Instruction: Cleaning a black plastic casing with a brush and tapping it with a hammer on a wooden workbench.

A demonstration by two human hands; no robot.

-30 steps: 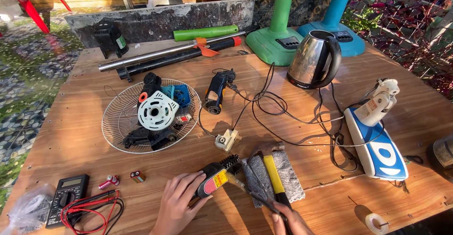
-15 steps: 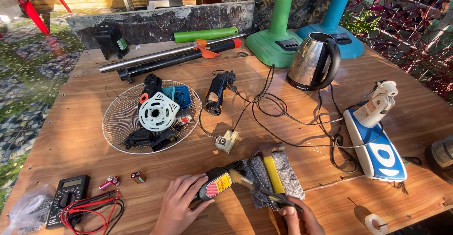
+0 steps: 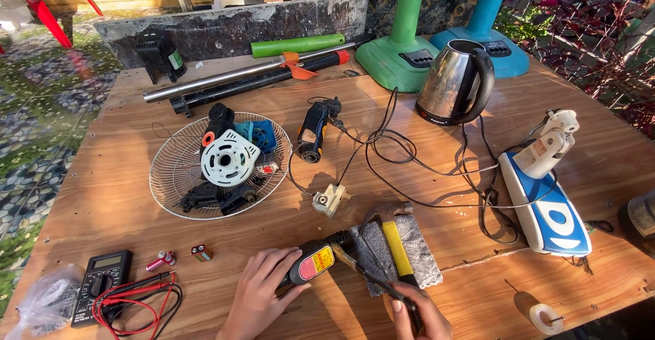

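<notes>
Hands on the iron and tweezers

Fingers of the left hand (image 3: 263, 299) wrap the black soldering iron (image 3: 315, 263) at the table's near edge. The right hand (image 3: 419, 319) pinches thin tweezers (image 3: 382, 284), their tip meeting the iron's over a grey cloth (image 3: 423, 258) bearing a yellow-handled hammer (image 3: 394, 244). Farther off sit a wire fan guard (image 3: 170, 176) and a steel kettle (image 3: 454, 84).

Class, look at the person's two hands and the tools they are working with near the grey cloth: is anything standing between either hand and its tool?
Nothing visible does. The left hand already grips the black tool with the red and yellow label, and the right hand holds thin dark tweezers over the grey cloth, beside the yellow-handled hammer.
</notes>
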